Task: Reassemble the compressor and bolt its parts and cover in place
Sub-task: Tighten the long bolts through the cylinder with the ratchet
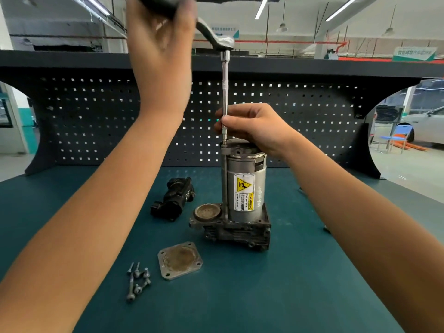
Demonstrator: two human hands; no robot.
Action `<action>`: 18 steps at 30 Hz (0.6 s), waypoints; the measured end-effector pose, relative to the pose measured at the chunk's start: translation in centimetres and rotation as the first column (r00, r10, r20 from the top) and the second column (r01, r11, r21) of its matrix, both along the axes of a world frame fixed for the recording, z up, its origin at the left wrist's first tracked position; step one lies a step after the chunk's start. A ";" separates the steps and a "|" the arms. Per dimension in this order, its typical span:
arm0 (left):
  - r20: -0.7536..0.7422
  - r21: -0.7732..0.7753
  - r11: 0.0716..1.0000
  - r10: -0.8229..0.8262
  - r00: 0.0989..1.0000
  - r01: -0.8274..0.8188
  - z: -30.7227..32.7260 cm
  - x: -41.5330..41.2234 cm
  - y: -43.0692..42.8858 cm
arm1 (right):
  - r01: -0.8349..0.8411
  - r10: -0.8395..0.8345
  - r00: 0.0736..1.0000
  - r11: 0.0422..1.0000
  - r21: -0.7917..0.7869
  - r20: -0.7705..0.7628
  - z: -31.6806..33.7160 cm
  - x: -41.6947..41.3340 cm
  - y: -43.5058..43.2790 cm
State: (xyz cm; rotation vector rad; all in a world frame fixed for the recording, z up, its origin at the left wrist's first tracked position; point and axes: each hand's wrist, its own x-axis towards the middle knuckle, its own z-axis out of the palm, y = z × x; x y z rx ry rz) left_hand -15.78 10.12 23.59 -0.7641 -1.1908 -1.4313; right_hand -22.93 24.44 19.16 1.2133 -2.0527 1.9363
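Head view: the compressor (245,193), upright on the green mat (276,289), is judged heavy and rigid, best held by its cylinder; the ratchet (217,40) is gripped by the left hand (161,37), its extension (225,87) pinched by the right hand (252,127).

Your compressor (260,188) is silver-grey with a yellow-and-white label (243,192) — the mat (300,272) teal, the pegboard (96,121) black, dotted with holes.
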 end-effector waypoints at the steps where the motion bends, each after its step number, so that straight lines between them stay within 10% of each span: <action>1: -0.042 -0.049 0.998 0.037 0.998 -0.039 0.0 0.3 0.3 | 0.005 -0.005 1.000 1.000 -0.006 0.001 0.0 0.1 0.0; 12: 0.421 0.451 0.802 -0.578 0.699 0.391 1.0 -3.3 -3.0 | -0.084 0.079 0.995 0.992 0.099 0.056 0.4 0.1 -0.1; 18: 0.300 0.222 0.961 -0.230 0.926 0.166 0.0 -1.3 -2.0 | -0.027 0.027 1.000 0.998 0.061 -0.005 0.2 0.0 -0.2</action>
